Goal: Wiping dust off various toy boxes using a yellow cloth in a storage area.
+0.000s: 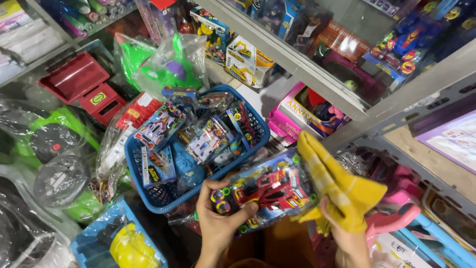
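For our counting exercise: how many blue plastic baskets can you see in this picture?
2. One blue basket sits at centre, filled with packaged toy cars; a second basket lies at bottom left, holding a yellow toy. Others may be hidden under the clutter.

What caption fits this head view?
Left hand holds a packaged red toy car; right hand grips a yellow cloth.

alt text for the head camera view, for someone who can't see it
A person's left hand holds a packaged red toy car while the right hand presses a yellow checked cloth against it. Behind them a blue plastic basket holds more packaged toy cars, amid crowded shop shelves of boxed and bagged toys.
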